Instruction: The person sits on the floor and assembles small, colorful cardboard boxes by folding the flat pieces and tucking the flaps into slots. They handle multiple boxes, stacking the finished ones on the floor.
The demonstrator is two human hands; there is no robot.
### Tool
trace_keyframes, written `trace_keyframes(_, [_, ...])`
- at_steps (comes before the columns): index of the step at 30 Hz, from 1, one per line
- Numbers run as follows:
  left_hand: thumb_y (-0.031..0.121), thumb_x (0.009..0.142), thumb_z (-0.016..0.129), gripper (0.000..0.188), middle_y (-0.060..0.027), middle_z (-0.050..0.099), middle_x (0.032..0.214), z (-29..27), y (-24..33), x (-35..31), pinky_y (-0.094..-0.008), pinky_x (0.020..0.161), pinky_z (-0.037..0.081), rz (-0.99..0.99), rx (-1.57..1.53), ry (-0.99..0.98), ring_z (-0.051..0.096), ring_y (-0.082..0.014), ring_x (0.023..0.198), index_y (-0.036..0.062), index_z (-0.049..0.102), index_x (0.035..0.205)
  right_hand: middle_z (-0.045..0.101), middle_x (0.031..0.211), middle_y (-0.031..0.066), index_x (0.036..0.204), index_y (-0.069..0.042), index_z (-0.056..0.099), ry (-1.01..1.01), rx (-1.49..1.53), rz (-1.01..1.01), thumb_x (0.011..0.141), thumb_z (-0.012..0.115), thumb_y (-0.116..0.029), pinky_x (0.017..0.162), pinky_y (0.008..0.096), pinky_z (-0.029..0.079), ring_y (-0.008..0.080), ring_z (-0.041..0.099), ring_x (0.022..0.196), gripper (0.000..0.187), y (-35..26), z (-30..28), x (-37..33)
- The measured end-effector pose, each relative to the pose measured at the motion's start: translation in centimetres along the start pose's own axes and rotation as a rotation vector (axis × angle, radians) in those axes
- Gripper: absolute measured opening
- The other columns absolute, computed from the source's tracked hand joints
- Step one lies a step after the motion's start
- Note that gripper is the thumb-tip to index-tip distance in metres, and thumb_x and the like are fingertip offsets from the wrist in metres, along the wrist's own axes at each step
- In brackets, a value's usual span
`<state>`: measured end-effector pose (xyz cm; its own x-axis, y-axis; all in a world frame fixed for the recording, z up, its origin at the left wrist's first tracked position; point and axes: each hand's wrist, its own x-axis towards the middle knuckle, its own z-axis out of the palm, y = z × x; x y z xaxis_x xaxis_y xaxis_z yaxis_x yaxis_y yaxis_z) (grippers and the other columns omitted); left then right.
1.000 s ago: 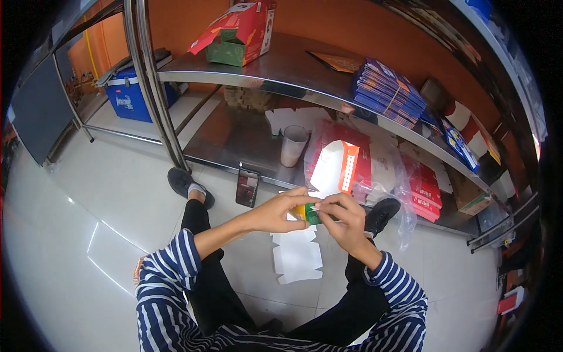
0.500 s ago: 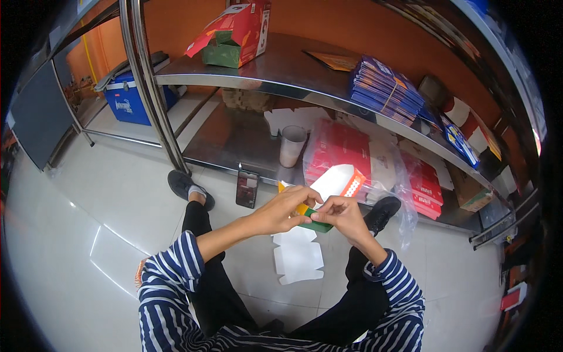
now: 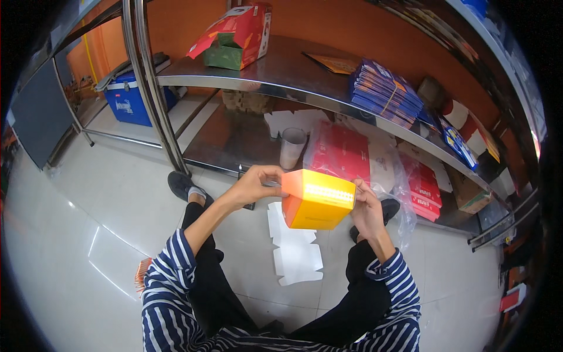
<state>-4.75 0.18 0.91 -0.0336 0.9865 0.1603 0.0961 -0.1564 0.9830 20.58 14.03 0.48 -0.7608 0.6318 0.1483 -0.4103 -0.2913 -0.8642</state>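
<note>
Hands at work over a pale tiled floor (image 3: 94, 270): a person in navy-and-wht striped sleeves (image 3: 170, 264) holds up a yellow-orange box (image 3: 324, 205), lifted clear of the floor btwn both hands, just in front of a metal shelving unit. The L hand (image 3: 258, 186) has a narrow grip, thumb & fingers pinching the box's orange side nr its upper L corner. The R hand (image 3: 368, 208) has its grip on the opp. side, fingertips at the upper R corner.

Below the box, flat wht card pcs (image 3: 298, 261) lie on the floor btwn the person's legs, in blk trousers (image 3: 220, 284). On the lower shelf (image 3: 214, 138), beyond the hands, a translucent cup (image 3: 292, 149) stands upright nr red pkgs (image 3: 340, 152) in clear plastic.

On the upper shelf (image 3: 293, 61): a red-and-green carton (image 3: 237, 44), L, & a banded blue-purple stack (image 3: 387, 94), R. Far L, a blue cooler box (image 3: 130, 104).
</note>
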Motion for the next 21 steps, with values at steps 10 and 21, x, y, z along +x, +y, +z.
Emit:
trace_keyframes(10, [0.01,0.075,0.066,0.023,-0.0088,0.059,0.076,4.2,0.5,-0.2,-0.0284,0.067,0.045,0.183,0.348,-0.02,0.056,-0.0162,0.07,0.0032,0.065,0.097,0.059,0.099,0.0053,0.101,-0.002,0.059,-0.093,-0.936,-0.171,0.081,0.062,-0.014,0.085,0.0277,0.039,0.0143,0.053,0.093,0.023,1.8,3.2,-0.1])
trace_keyframes(21, [0.01,0.07,0.066,0.017,-0.008,0.06,0.074,5.6,0.3,-0.2,-0.0274,0.056,0.047,0.45,0.513,0.239,0.058,-0.019,0.059,0.0028,0.068,0.086,0.058,0.084,0.0005,0.092,-0.001,0.058,0.267,-0.438,-0.074,0.082,0.061,-0.007,0.07,0.0214,0.04,0.0069,0.052,0.076,0.012,3.4,4.4,0.0])
